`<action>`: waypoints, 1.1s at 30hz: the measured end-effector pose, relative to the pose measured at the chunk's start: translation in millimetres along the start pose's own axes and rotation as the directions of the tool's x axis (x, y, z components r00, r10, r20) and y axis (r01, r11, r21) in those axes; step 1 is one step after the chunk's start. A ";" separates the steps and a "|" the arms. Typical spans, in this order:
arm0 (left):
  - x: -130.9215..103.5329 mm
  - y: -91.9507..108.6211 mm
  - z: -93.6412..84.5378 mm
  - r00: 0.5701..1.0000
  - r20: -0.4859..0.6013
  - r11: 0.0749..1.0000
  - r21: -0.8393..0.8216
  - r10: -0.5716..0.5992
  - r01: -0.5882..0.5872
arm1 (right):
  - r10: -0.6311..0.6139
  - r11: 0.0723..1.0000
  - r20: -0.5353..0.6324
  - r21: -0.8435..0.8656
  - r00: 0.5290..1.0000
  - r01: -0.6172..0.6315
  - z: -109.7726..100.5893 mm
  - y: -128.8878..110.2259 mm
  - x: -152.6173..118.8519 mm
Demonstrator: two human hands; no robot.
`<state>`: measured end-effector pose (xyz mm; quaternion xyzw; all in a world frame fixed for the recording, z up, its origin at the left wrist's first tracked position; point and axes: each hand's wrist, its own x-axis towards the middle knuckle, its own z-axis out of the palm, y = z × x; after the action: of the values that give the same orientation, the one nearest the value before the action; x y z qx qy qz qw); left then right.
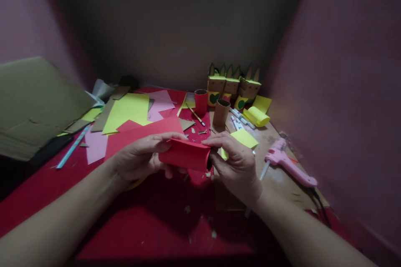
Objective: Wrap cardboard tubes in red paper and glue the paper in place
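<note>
Between my two hands is a piece of red paper, curved into a tube shape and held sideways above the table. My left hand grips its left end, thumb along the top edge and fingers beneath. At the right end, the thumb and fingers of my right hand pinch the upper edge. A dark gap shows at the tube's right opening; whether anything lies inside I cannot tell. Behind my hands stand a bare cardboard tube and a red-covered tube, both upright.
A pink glue gun lies on a cardboard sheet at the right. Several markers and a yellow paper roll are behind it. Cardboard figures stand at the back. Left are yellow paper, red paper and a pencil.
</note>
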<state>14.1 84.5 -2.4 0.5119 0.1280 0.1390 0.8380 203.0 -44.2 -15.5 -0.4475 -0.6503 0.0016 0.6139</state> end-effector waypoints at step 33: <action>1.4 -4.0 3.4 0.987 -0.154 0.991 0.134 0.034 -0.014 | 0.835 0.128 0.422 0.477 0.354 -0.869 -10.0 -0.6 18.7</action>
<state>17.0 80.5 -4.6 0.5555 0.1959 0.1799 0.7878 213.6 -39.1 2.2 -0.4977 -0.2492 0.5807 0.5941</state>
